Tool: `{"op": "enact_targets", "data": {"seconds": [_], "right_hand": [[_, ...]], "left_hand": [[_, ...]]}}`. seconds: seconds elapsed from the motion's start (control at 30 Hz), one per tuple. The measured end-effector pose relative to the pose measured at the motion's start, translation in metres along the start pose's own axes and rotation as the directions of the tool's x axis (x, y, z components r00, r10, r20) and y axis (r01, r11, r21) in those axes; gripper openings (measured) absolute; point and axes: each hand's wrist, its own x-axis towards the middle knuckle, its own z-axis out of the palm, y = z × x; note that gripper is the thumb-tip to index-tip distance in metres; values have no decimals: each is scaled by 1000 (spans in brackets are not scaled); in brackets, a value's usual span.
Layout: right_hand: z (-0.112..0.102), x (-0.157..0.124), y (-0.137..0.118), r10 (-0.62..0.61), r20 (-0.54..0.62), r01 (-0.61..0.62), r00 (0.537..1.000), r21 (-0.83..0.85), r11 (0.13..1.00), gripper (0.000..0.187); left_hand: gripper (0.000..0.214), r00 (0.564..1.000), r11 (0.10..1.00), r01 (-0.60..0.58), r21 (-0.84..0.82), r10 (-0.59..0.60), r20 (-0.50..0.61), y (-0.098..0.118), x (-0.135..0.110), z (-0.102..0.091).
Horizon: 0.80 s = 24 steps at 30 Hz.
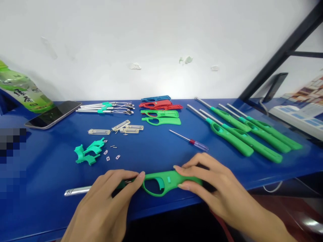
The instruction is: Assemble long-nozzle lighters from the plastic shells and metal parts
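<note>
A green gas lighter point(165, 179) lies across the front of the table, its teal trigger and small teal switch showing. My left hand point(108, 198) pinches its front end beside the trigger loop; a slotted metal tube point(78, 191) sticks out to the left past this hand. The join between tube and body is mostly hidden under my fingers. My right hand point(209, 181) is closed on the handle end, thumb and fingers on opposite edges. Left of the lighter lie loose teal triggers point(89, 152) and small metal bits point(108, 158).
Clear fuel tanks point(130, 128), metal tubes with wires point(104, 107) and coloured handle shells point(161, 121) lie farther back. A screwdriver point(193, 142) rests right of centre. Several whole lighters point(237, 136) lie at right. A phone point(54, 114) and bottle point(25, 90) occupy the left.
</note>
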Motion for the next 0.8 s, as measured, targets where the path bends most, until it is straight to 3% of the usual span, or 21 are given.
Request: {"op": "enact_targets", "data": {"seconds": [0.37,0.6,0.7,0.8], "right_hand": [[5,-4,-2,-17,-81,13,997,-49,999,24],[8,-6,3,68,-91,-65,994,41,997,26],[7,-5,1,57,-108,-50,993,62,997,35],[6,-2,-6,-17,-135,26,991,63,998,33]], "left_hand": [[31,998,1000,2,12,-1,-56,12,5,-2],[12,999,998,43,-50,-43,14,15,10,4],[18,996,995,88,-48,-89,-18,17,3,4],[30,997,998,48,37,-46,-56,18,-8,2]]}}
